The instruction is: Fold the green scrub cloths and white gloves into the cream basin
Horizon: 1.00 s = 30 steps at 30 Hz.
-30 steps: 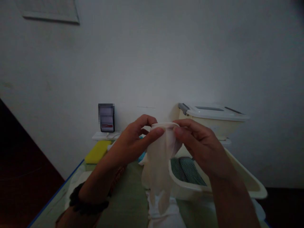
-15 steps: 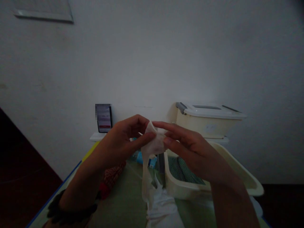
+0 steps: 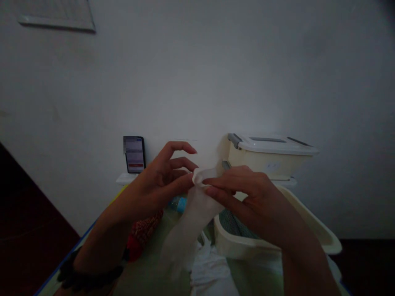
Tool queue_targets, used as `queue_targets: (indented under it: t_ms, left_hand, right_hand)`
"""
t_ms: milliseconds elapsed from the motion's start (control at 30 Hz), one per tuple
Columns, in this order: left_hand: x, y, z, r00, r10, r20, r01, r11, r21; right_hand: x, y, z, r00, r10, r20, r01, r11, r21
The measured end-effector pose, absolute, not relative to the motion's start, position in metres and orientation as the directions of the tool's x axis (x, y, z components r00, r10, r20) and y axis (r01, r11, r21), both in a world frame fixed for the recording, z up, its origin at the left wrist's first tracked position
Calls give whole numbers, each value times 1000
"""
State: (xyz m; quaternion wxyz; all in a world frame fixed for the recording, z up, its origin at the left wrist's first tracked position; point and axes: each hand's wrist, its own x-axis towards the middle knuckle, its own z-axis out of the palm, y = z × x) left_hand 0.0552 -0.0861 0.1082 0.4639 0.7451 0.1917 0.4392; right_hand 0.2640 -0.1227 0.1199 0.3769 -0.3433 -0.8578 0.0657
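Note:
A thin white sock (image 3: 197, 211) is held up in the middle of the head view, its rolled opening at the top and its length hanging down to the left, blurred at the lower end. My left hand (image 3: 160, 176) pinches the left side of the opening near the thumb tip, with index and middle finger raised off the cloth. On the other side, my right hand (image 3: 249, 193) grips the rim between thumb and fingers. Below the sock, a crumpled white cloth (image 3: 212, 271) lies on the green tabletop (image 3: 148, 273).
An open cream bin (image 3: 247, 246) with green patterned cloth (image 3: 236, 224) stands at the right. Behind it sits a lidded box (image 3: 265, 160). A phone (image 3: 135, 155) leans against the wall. A bottle (image 3: 179, 204) and a red patterned cloth item (image 3: 142, 234) lie left of centre.
The bunched sock top has been turned so its opening shows, and its length has swung to the left. My left index and middle finger have lifted away from the cloth.

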Motion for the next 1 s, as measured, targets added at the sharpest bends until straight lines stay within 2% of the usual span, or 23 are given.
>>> queue_targets:
  t_ms: [167, 267, 433, 533, 600, 767, 867, 1000]
  left_hand:
    - [50, -95, 115, 574, 624, 531, 140, -713, 687]
    - [49, -99, 116, 592, 624, 511, 245, -743, 623]
    - [50, -95, 114, 600, 655, 459, 328, -725, 605]
    - [46, -91, 116, 604, 646, 467, 240, -706, 666]
    - [42, -92, 117, 613, 635, 470, 134, -670, 730]
    - [40, -101, 118, 668, 568, 481, -134, -544, 829]
    - [44, -103, 120, 627, 605, 490, -69, -584, 809]
    - [48, -100, 122, 571, 624, 534, -40, -628, 777]
  right_hand:
    - [256, -120, 116, -444, 665, 601, 602, 718, -350]
    - [253, -121, 115, -421, 678, 602, 621, 700, -354]
    - [261, -123, 118, -418, 748, 516, 530, 662, -530]
    - [272, -122, 122, -525, 741, 419, 449, 659, -604]
    - [278, -123, 124, -559, 726, 399, 453, 671, -586]
    - [278, -130, 129, -482, 632, 607, 464, 772, -435]
    - [275, -133, 128, -490, 572, 657, 412, 817, -404]
    - [275, -131, 122, -421, 613, 668, 401, 787, -470]
